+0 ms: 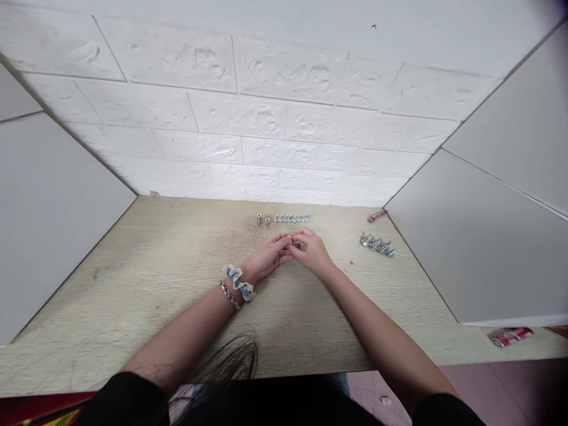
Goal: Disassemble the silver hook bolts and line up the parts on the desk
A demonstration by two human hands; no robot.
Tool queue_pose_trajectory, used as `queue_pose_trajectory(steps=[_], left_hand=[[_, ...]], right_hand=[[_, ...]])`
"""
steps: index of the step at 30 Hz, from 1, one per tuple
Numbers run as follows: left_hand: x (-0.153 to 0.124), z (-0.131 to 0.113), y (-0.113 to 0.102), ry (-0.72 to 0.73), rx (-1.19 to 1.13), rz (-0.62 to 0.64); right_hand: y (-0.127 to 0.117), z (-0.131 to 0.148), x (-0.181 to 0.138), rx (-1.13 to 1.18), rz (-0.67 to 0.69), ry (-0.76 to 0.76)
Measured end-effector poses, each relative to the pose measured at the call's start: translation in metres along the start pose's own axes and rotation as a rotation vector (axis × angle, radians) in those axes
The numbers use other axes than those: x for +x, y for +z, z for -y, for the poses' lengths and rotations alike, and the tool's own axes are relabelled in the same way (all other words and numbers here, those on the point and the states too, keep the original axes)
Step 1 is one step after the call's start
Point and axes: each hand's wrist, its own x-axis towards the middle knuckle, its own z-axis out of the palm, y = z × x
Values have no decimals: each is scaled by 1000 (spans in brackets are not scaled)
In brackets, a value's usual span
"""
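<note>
My left hand (268,257) and my right hand (313,249) meet at the middle of the wooden table (146,284), fingertips pinched together on a small metal screw (291,239) held between them. Just beyond the hands a row of assembled metal screws (291,218) lies in a line near the wall, with two separate small metal pieces (263,220) to its left. A loose pile of several screws (378,244) lies to the right of my right hand. My left wrist wears a scrunchie and a chain bracelet.
White panels close the table in on the left (48,219) and right (479,242), with a white brick wall behind. A red pen-like object (377,216) lies at the back right corner. A red and white can (511,336) lies beyond the right panel.
</note>
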Motion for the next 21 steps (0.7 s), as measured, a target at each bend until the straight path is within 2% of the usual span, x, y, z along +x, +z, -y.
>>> queue_pose_trajectory(steps=[3,5,7,10,13,21], left_hand=[[-1,-1,2,-30,30,-23],[-3,-1,3,-61,82,-47],[-4,-1,4,-88,141,-53],[-4,-1,4,-103,193,-32],[-3,0,3,-100,202,-26],[-4,2,6,-81,255,-29]], right_hand=[[-9,-12,7,81,-105,101],[-19,-27,14,86,-209,196],[-29,-47,23,41,-256,282],[-38,-76,35,-50,-195,386],[-38,-94,43,-109,-113,403],[-33,-101,56,-100,-51,377]])
